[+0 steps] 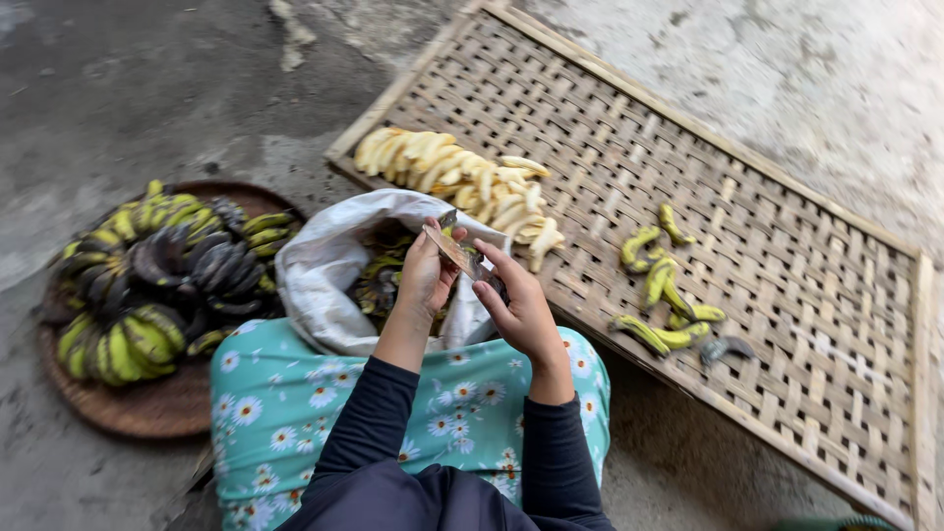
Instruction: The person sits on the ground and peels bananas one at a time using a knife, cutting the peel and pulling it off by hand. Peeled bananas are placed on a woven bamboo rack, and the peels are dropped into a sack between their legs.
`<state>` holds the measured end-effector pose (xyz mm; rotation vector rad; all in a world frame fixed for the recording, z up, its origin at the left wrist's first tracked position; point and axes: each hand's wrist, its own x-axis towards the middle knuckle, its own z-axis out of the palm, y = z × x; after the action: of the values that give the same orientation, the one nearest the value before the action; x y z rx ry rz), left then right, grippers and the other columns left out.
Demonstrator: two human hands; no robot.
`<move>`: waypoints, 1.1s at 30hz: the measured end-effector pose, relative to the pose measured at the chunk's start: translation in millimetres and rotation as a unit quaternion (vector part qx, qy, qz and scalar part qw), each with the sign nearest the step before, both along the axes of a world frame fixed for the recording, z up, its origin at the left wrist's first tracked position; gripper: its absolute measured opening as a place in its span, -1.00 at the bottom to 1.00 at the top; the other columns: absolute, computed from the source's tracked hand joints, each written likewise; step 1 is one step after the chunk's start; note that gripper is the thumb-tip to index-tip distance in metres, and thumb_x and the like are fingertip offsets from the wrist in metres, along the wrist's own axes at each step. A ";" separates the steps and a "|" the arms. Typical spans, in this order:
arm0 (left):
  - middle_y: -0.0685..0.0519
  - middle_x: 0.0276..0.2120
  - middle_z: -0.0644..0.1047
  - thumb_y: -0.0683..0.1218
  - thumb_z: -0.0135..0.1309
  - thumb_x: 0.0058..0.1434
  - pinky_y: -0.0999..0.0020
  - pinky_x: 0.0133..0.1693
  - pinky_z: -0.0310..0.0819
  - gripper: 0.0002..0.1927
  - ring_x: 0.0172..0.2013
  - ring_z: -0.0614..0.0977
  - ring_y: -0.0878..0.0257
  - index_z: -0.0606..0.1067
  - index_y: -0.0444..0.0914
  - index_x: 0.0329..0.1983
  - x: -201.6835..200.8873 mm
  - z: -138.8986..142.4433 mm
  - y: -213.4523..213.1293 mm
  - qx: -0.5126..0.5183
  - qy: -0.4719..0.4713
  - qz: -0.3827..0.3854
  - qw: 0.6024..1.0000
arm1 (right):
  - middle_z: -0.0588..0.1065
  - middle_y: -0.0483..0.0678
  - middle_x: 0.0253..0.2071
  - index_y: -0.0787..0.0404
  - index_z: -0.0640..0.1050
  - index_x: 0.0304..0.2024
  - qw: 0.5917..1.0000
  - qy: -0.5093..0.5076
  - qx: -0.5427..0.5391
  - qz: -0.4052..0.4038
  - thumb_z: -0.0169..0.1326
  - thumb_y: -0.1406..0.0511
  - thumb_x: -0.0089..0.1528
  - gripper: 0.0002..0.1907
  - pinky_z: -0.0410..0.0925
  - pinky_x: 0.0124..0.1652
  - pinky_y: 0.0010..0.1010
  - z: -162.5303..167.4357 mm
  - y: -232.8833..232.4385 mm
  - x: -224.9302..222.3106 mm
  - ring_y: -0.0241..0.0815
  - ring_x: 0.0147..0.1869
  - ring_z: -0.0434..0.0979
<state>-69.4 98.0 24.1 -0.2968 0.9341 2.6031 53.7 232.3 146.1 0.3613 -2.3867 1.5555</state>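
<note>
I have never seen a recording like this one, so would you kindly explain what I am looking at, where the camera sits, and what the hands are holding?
There is no machine here. One camera sits on a person's head and looks down at their own two bare hands and lap. The left hand and the right hand are raised together over a white sack; between them is a small brownish piece, too small to name for sure. A woven bamboo mat lies on the concrete floor and carries a row of peeled bananas and some scattered yellow-green peels. On the left, a round flat basket holds unpeeled banana bunches.
</note>
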 end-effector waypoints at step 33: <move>0.18 -0.27 0.49 0.01 -0.02 0.41 0.47 -0.39 0.49 -0.74 -0.35 0.54 0.41 0.39 -0.13 0.10 66.2 25.0 -88.3 -0.012 0.039 0.191 0.981 | 0.47 -0.03 -0.35 0.27 0.41 0.12 0.996 -0.054 0.016 0.065 0.07 0.22 0.37 -0.66 0.36 -0.25 -0.41 -21.3 -103.4 -16.4 -0.21 -0.30 0.47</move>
<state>-3.2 9.7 49.1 -0.4205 1.0222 2.9723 37.3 128.9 124.7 0.4598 -2.5183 1.6320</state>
